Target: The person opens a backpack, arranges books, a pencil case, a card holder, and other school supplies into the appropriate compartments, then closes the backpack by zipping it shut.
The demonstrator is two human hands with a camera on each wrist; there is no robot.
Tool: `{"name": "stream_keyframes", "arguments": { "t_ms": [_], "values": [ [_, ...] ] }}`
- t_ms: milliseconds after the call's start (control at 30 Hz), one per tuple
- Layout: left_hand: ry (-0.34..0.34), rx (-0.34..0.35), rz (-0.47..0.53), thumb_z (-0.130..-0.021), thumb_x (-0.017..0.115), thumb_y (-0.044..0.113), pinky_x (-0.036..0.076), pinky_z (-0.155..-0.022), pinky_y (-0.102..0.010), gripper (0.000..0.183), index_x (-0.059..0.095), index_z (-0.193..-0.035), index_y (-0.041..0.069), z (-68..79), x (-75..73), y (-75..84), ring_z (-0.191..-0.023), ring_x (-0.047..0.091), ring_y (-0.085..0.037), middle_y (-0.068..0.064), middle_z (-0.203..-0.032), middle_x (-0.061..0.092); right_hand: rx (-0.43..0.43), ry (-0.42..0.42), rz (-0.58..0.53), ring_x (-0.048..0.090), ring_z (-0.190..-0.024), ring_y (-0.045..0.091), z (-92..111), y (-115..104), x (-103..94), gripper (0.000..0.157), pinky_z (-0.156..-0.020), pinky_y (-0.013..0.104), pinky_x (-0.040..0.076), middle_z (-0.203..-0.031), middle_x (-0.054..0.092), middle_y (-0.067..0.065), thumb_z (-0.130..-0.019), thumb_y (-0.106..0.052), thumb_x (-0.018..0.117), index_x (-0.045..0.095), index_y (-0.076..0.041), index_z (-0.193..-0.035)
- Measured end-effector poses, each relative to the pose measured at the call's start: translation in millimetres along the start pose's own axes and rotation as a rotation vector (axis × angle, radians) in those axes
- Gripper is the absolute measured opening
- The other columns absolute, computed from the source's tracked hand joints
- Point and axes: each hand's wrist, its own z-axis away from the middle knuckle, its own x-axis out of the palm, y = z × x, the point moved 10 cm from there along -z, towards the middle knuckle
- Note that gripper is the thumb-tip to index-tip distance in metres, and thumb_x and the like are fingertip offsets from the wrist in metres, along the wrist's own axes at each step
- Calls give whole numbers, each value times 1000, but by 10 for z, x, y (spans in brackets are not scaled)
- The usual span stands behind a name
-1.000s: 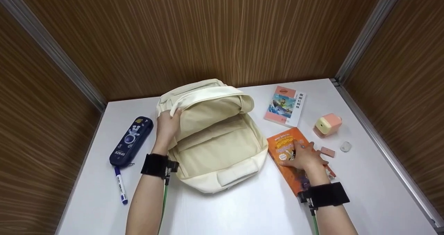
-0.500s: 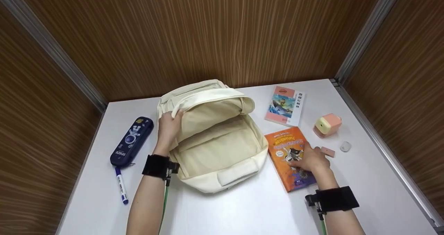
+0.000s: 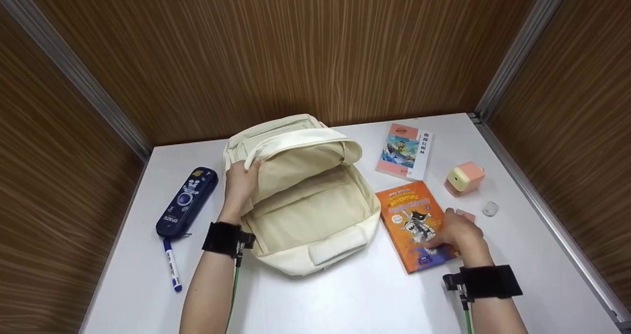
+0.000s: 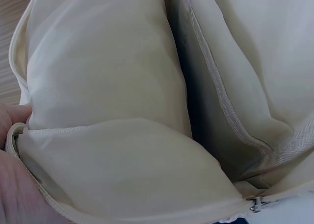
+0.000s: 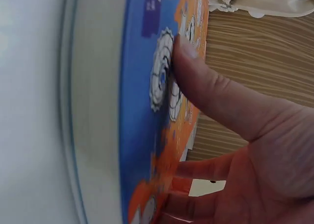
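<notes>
A cream backpack (image 3: 310,211) lies unzipped on the table, its main compartment gaping. With thumb and fingers my left hand (image 3: 240,182) pinches the rim of its raised front flap; in the left wrist view the flap's edge (image 4: 34,177) runs between them. At the right, my right hand (image 3: 461,233) grips an orange book (image 3: 406,211) by its right edge. The right wrist view has the thumb on the blue and orange cover (image 5: 142,87), while the fingers go around the far edge, their tips hidden. The book lies flat or nearly so.
Behind the orange book is a smaller paperback (image 3: 404,151). A pink and yellow pencil sharpener (image 3: 464,178), a partly covered pink block (image 3: 467,215) and a small whitish piece (image 3: 490,208) are at right. A navy pencil case (image 3: 187,203) and a marker (image 3: 172,266) lie left.
My right hand has slid from the middle of the orange book's cover to its right edge and taken hold there. The book has turned slightly. The left hand keeps its hold on the flap.
</notes>
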Motion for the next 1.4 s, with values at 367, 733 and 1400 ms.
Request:
{"name": "stream_keyframes", "arguments": {
  "t_ms": [367,733,1400],
  "values": [
    [5,10,-9,-100,55,34,31,-52,-35,39,47,-68,13,17,-16,-16,-57,38,-20,1,-60,37,32,-70,-109,59,-65,25,-41,97,95,89,-53,32,49,-82,57,19,-61,-38,93,39,14,-109],
    [0,0,-18,-100,55,36,35,-57,-37,38,52,-72,11,6,-1,2,-63,44,-24,-2,-63,41,-68,-59,-81,52,-50,16,29,54,20,58,-46,27,41,-65,58,10,-66,-31,91,52,7,-88],
    [137,56,17,-100,56,31,40,-65,-45,35,61,-80,3,39,-159,117,-73,52,-30,-13,-72,54,-315,-8,-508,66,-80,21,366,-376,-519,64,-61,37,57,-106,62,23,-94,-14,67,32,10,-142]
  ]
}}
